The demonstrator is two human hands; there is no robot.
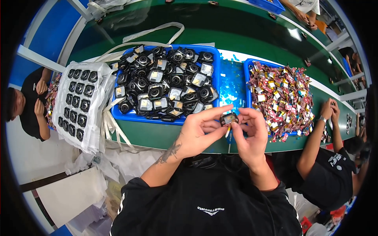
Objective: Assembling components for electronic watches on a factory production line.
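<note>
Together, my left hand [201, 129] and right hand [252, 135] pinch a small black rounded-square watch case [229, 118] by its edges; a thin pale strip [228, 131] shows below it; beyond my grip, leftward, black square watch cases [177, 80] heap a blue plastic tray [217, 70]; rightward lie small pink-and-yellow pieces [281, 98].
</note>
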